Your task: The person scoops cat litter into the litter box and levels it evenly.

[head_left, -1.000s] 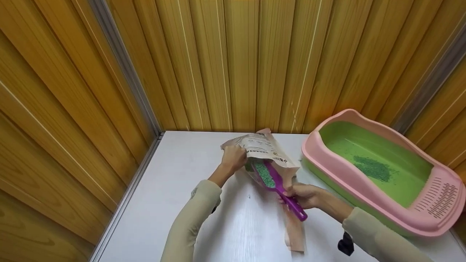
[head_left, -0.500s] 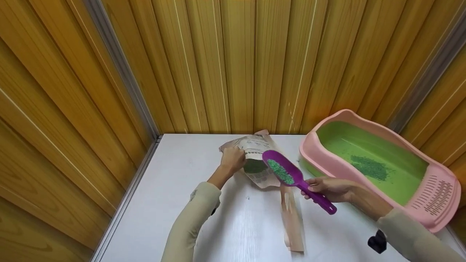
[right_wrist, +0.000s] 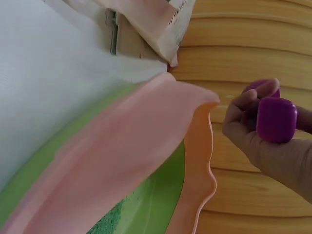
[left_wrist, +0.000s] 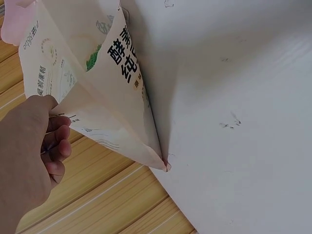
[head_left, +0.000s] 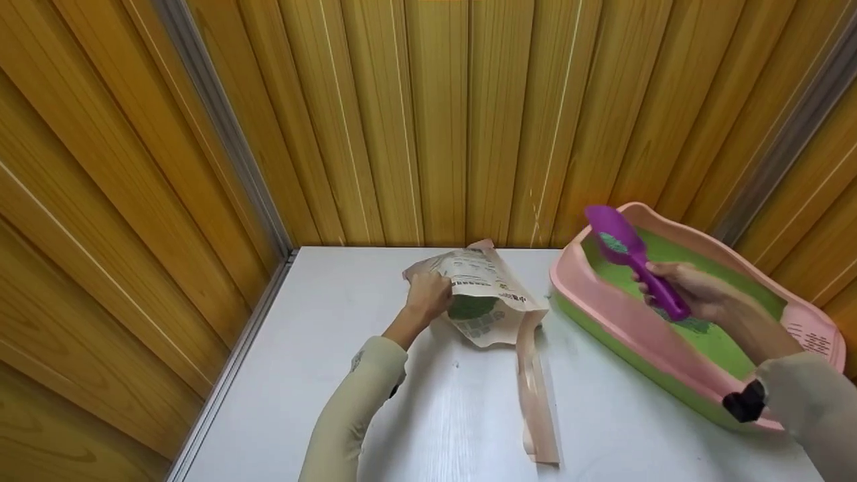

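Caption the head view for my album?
Left hand grips a bag; right hand holds a purple scoop over a tub.

One left grip and one right grip. One purple scoop in the right grip, one pink-and-green tray below it. One paper bag at the left grip. One desk under both grips.

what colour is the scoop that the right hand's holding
Purple; the scoop shows best in the head view.
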`<state>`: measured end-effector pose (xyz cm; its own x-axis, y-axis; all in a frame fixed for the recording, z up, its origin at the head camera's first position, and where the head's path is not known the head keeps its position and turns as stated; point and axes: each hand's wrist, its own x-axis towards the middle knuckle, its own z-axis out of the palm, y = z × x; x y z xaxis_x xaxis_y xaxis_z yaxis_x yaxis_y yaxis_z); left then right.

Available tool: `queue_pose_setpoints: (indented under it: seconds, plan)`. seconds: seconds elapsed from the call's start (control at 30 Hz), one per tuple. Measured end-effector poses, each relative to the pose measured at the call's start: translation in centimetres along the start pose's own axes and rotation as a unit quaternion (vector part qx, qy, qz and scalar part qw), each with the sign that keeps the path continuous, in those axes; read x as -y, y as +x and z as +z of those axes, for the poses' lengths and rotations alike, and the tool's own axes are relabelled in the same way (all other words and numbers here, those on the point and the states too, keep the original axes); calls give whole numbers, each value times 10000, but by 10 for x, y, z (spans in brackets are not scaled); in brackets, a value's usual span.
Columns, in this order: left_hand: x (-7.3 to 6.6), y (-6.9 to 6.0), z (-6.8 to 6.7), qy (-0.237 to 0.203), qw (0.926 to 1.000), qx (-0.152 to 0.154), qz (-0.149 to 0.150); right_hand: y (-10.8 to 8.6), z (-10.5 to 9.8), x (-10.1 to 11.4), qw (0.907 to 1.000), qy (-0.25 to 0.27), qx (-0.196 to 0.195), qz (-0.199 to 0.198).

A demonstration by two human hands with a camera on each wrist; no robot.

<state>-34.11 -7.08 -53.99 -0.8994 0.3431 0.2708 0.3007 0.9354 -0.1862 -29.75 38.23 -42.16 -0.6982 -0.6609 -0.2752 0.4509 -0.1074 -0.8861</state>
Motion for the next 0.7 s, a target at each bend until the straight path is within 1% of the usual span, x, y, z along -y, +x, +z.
queue_pose_setpoints:
  seconds: [0.1, 0.13, 0.23, 0.33, 0.43, 0.5, 0.6, 0.67, 0.7]
  plan:
    - [-2, 1, 1, 57, 10000, 6, 49, -10, -22, 5, 9989, 37, -459, 87]
    - [-3, 1, 1, 83, 9999, -13, 63, -12, -28, 6, 9976, 58, -684, 131]
    - [-3, 1, 0, 118, 9999, -103, 62, -13, -45, 3, 9898, 310, -1381, 182]
    - [-2, -1, 0, 142, 9998, -111, 6, -9, -58, -4, 9809, 685, -1816, 156]
    - [-1, -4, 1, 137, 9999, -53, -5, -6, -68, -12, 9758, 783, -2031, 219]
    - [-1, -4, 1, 129, 9999, -43, 13, -6, -74, -15, 9768, 529, -2055, 295]
    - [-3, -3, 1, 141, 9998, -113, 85, -8, -81, -19, 9771, 1, -2087, 405]
    - [-4, -3, 2, 168, 9996, -160, 134, -9, -83, -18, 9754, -305, -2129, 477]
    - [-5, -3, 2, 181, 9995, -185, 154, -8, -83, -17, 9736, -375, -2193, 506]
